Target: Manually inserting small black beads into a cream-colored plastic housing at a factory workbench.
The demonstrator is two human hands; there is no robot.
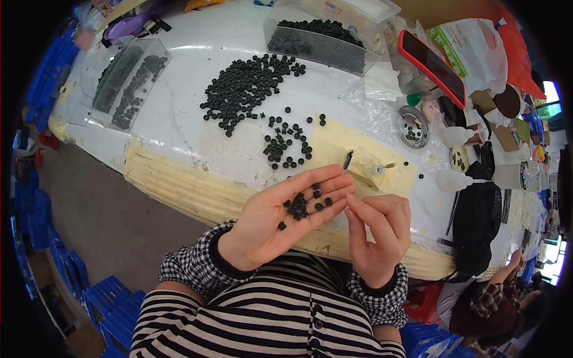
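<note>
My left hand (280, 221) lies palm up in front of the table edge, fingers stretched out flat. It carries a small heap of tiny black pieces (297, 206) in the palm, plus several small black grooved wheels (319, 206) on the fingers. My right hand (379, 232) is closed in a pinch, thumb against forefinger, right beside the left fingertips. Whatever the pinch holds is too small to make out. Just beyond the hands stands a small yellowish block with a short peg (382, 168), on a pale yellow sheet (334, 140).
A large pile of black wheels (245, 86) and a looser group (286, 146) lie beyond my hands. Clear bins of black parts stand at the left (128, 83) and the back (316, 48). A red-cased phone (431, 67) leans at the right, near white squeeze bottles (453, 180). Another person (489, 307) sits at lower right.
</note>
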